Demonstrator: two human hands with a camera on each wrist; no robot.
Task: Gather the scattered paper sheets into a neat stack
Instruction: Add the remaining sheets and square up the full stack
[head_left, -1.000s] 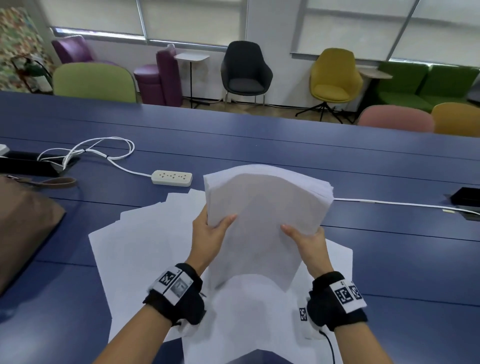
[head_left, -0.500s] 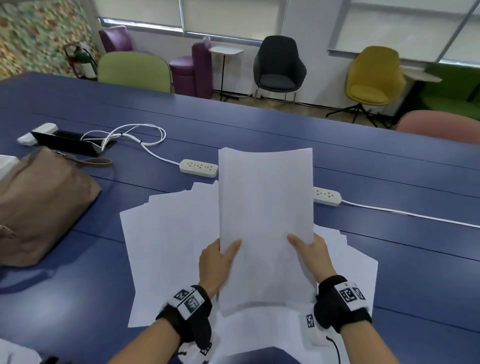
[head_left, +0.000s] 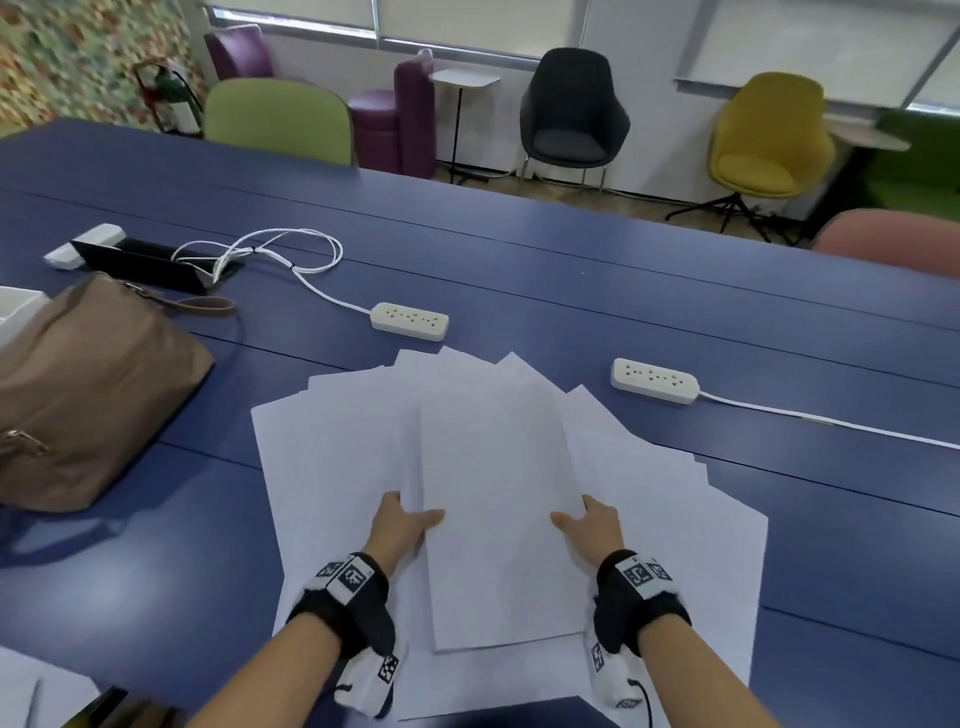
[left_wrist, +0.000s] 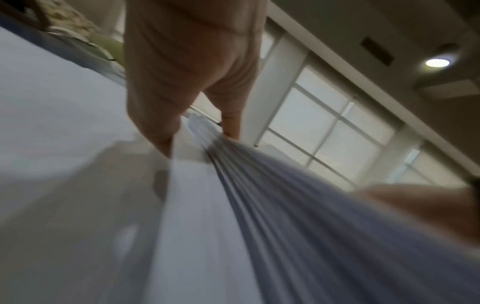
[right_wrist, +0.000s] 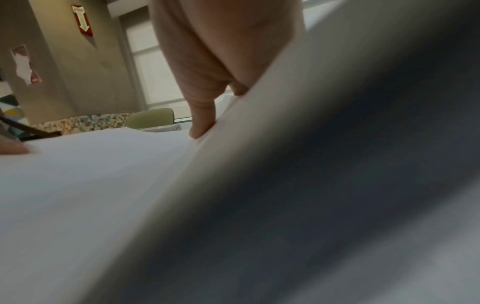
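A squared stack of white paper lies on top of scattered white sheets fanned out over the blue table. My left hand grips the stack's left edge with the thumb on top. My right hand grips the right edge the same way. In the left wrist view, fingers sit against the layered edge of the stack. In the right wrist view, a finger presses the stack's side, and the rest of the picture is blurred paper.
A brown bag sits at the left. Two white power strips with cables lie just beyond the sheets. A black cable box is at the far left. Chairs stand past the table's far edge.
The stack went from held upright in the air to lying flat on the scattered sheets, with both hands still on its sides. My view tilted down and to the left.
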